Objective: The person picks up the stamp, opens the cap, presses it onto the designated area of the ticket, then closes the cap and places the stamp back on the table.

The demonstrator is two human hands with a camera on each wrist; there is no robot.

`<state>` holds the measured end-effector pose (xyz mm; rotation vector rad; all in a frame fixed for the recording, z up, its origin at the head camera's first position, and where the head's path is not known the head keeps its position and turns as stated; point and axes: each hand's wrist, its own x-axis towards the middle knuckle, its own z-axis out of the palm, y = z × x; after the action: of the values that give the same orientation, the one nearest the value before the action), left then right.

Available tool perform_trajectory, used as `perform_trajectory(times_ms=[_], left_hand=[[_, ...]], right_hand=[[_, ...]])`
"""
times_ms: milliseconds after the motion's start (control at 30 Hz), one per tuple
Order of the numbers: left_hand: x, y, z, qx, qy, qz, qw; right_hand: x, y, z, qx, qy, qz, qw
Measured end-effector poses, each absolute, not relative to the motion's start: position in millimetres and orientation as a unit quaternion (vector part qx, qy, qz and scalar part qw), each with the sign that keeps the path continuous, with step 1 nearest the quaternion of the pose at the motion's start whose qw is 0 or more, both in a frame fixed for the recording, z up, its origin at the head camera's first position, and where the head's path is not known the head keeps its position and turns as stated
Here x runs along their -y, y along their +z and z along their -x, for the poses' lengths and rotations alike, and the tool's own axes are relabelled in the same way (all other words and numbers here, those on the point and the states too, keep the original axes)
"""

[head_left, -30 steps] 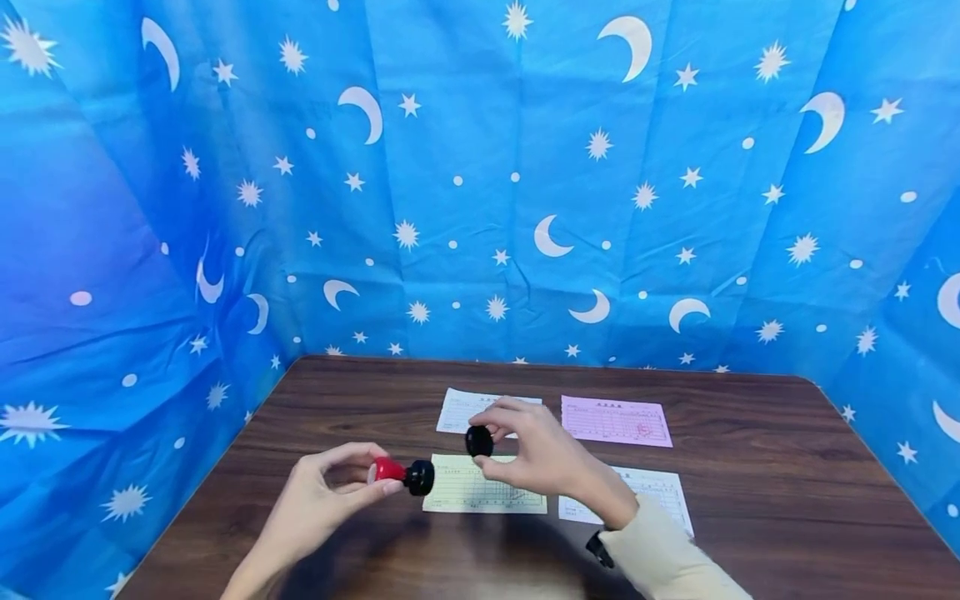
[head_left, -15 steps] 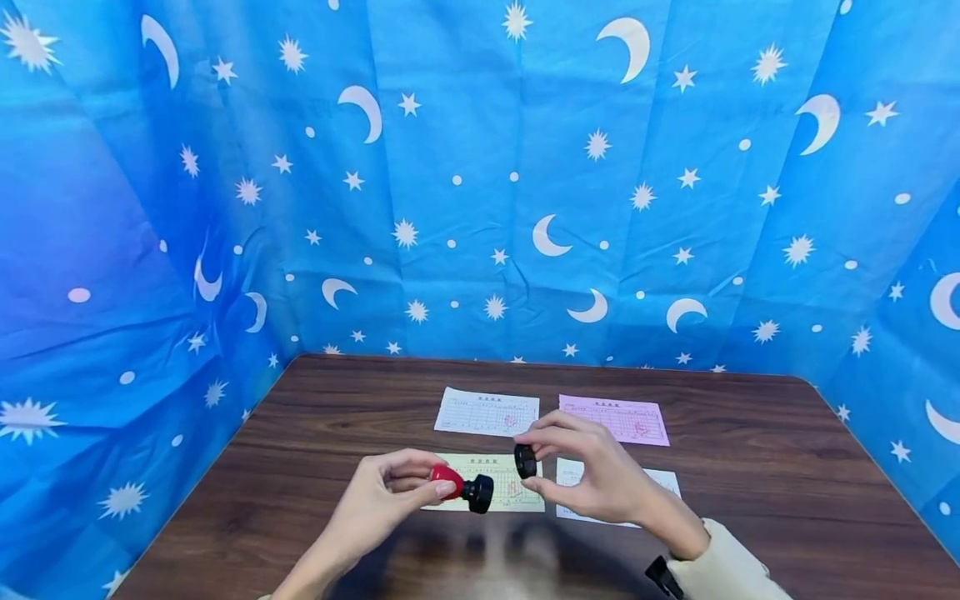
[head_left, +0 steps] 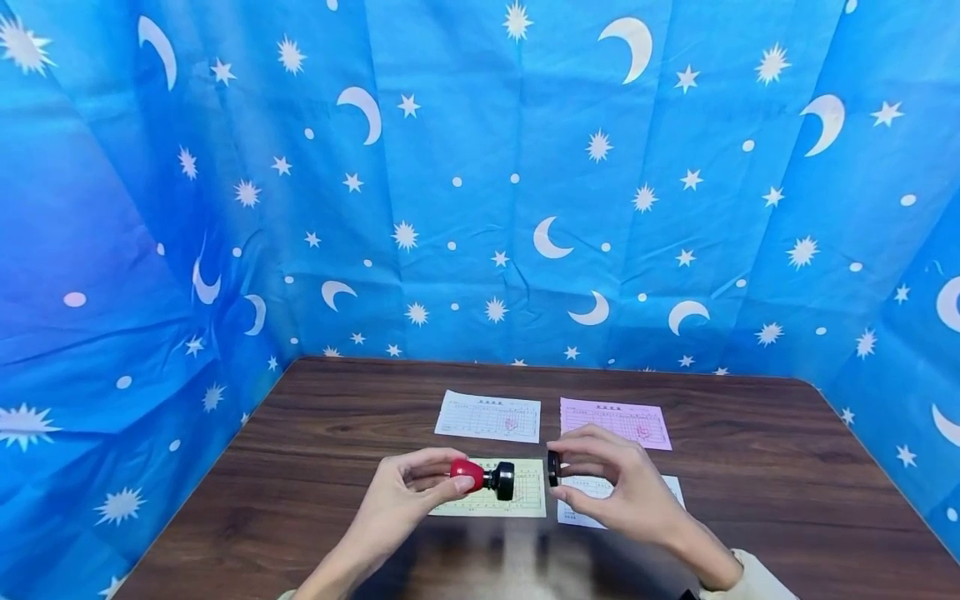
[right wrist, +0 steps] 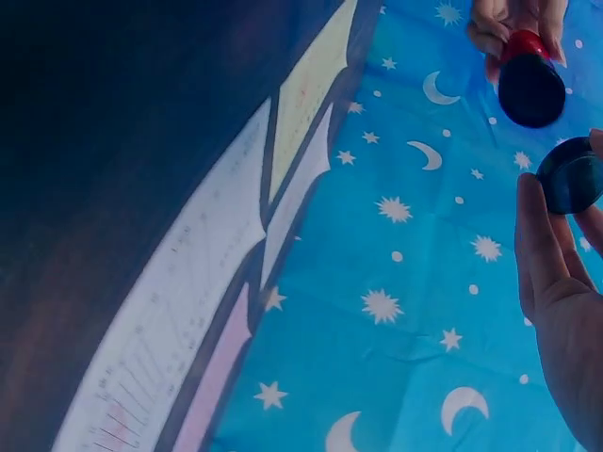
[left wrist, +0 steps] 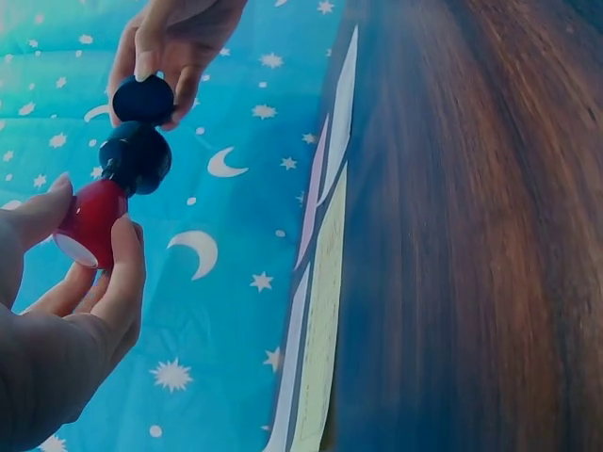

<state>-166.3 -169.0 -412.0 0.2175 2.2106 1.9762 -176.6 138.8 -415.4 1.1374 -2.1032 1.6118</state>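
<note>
My left hand (head_left: 401, 496) pinches the red handle of a stamp (head_left: 467, 475) between thumb and fingers, its black head pointing right. Facing it, my right hand (head_left: 630, 487) holds a round black cap (head_left: 554, 468) on edge by its rim. A small gap separates cap and stamp head in the head view. Both are held above the yellow slip (head_left: 528, 505), which is partly hidden by the stamp. In the left wrist view the red handle (left wrist: 92, 218) sits in my fingers, with the cap (left wrist: 143, 99) beyond the black head. The right wrist view shows the cap (right wrist: 571, 176) and the stamp's dark end (right wrist: 531, 91).
On the brown wooden table (head_left: 360, 408) lie a white slip (head_left: 480, 417) at the back and a pink slip (head_left: 611, 421) beside it, both with red marks. Another white slip (head_left: 577, 511) is partly under my right hand. A blue star-and-moon curtain (head_left: 450, 208) surrounds the table.
Both hands have moved to the right, bringing the stamp in front of the yellow slip. The cap has turned edge-on toward the stamp head. Red marks on the back white slip have come into view.
</note>
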Motion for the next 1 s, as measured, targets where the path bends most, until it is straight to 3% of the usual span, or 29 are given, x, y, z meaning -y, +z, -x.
perform_trajectory(times_ms=[333, 667, 1000], left_hand=[[158, -411, 162, -0.724, 0.676, -0.082, 0.109], [154, -409, 162, -0.721, 0.674, -0.12, 0.107], [148, -412, 163, -0.717, 0.676, -0.128, 0.112]], right_hand=[[-133, -426, 170, 0.702, 0.588, -0.387, 0.113], [-131, -428, 164, 0.716, 0.601, -0.348, 0.062], [-132, -429, 160, 0.726, 0.586, -0.352, 0.078]])
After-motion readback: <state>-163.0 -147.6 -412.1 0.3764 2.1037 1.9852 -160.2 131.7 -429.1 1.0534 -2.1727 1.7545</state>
